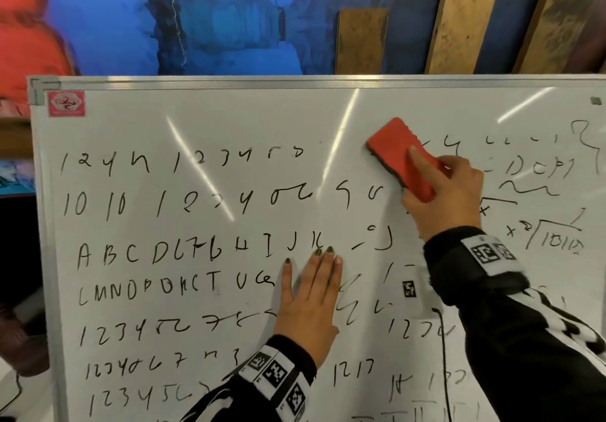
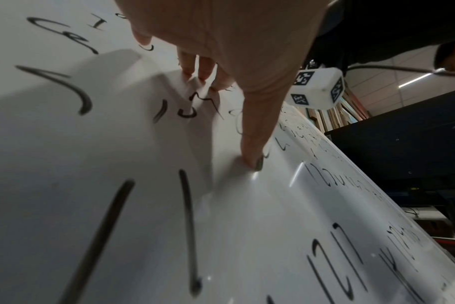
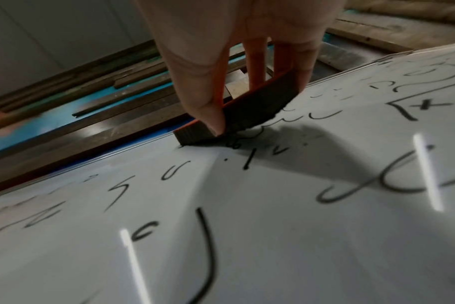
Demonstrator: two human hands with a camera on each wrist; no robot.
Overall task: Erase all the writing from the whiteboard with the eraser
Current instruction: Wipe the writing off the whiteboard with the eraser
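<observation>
A white whiteboard (image 1: 229, 120) covered in black handwritten numbers and letters fills the head view. My right hand (image 1: 442, 192) grips a red eraser (image 1: 398, 149) with a dark felt underside (image 3: 252, 111), pressed against the board's upper middle, tilted diagonally. A patch around and left of the eraser is wiped clean, with partly erased marks nearby. My left hand (image 1: 311, 294) rests flat on the board's centre with straight fingers, fingertips (image 2: 255, 162) touching the surface (image 2: 247, 226).
The board's metal frame (image 1: 36, 192) runs along the top and left edges, with a pink logo sticker (image 1: 66, 103) in the top left corner. Wooden planks (image 1: 465, 18) and a blue wall stand behind the board. A black cable (image 1: 442, 356) hangs from my right wrist.
</observation>
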